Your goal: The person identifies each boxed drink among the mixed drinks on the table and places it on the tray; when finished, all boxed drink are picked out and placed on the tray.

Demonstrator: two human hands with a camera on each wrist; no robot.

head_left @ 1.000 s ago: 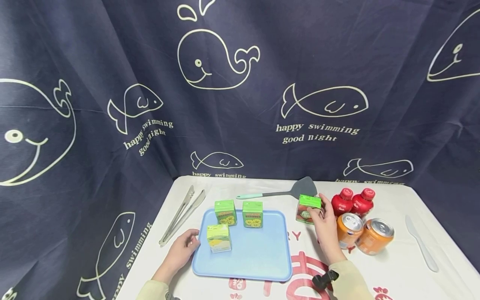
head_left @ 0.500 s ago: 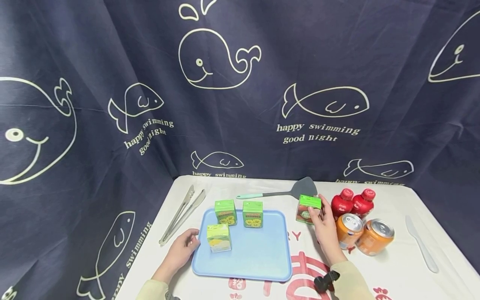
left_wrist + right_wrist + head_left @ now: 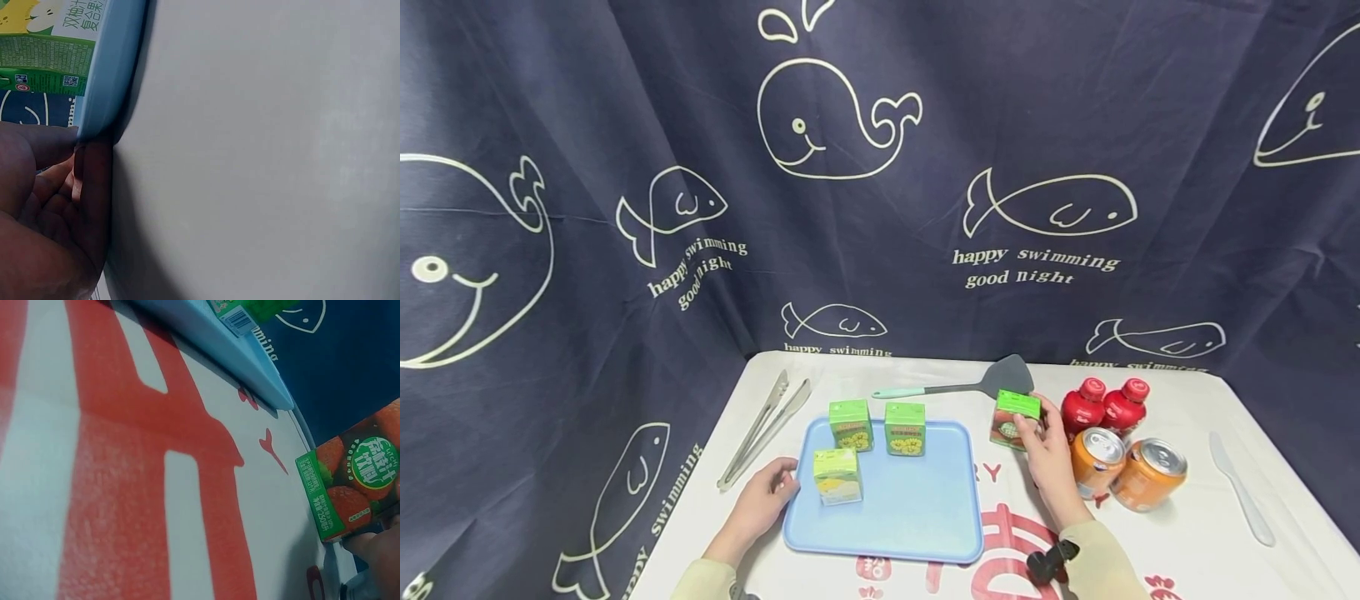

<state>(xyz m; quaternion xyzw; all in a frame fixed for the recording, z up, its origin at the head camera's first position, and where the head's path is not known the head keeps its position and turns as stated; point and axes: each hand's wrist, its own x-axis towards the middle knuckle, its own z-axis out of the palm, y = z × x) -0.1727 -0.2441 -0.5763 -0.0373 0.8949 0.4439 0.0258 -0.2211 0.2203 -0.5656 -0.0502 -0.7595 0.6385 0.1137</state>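
In the head view my left hand point(image 3: 763, 500) is at the left edge of a light blue tray point(image 3: 917, 512). The left wrist view shows the thumb on top of the tray's rim point(image 3: 112, 69) and fingers against its outer side, pinching it. Two green juice boxes point(image 3: 852, 427) point(image 3: 906, 430) stand at the tray's back, with a yellow-green juice box point(image 3: 838, 477) in front. Right of the tray, my right hand point(image 3: 1051, 454) grips a lychee juice box point(image 3: 350, 478), green-topped with red fruit pictures. Whether that box touches the table, I cannot tell.
Behind the right hand lies a spatula point(image 3: 977, 386). Two red bottles point(image 3: 1084, 406) point(image 3: 1126, 406) and two orange cans point(image 3: 1097, 462) point(image 3: 1150, 475) stand close to its right. A knife point(image 3: 1242, 487) lies farther right, metal tongs point(image 3: 765, 433) left of the tray. A dark curtain point(image 3: 880, 250) hangs behind.
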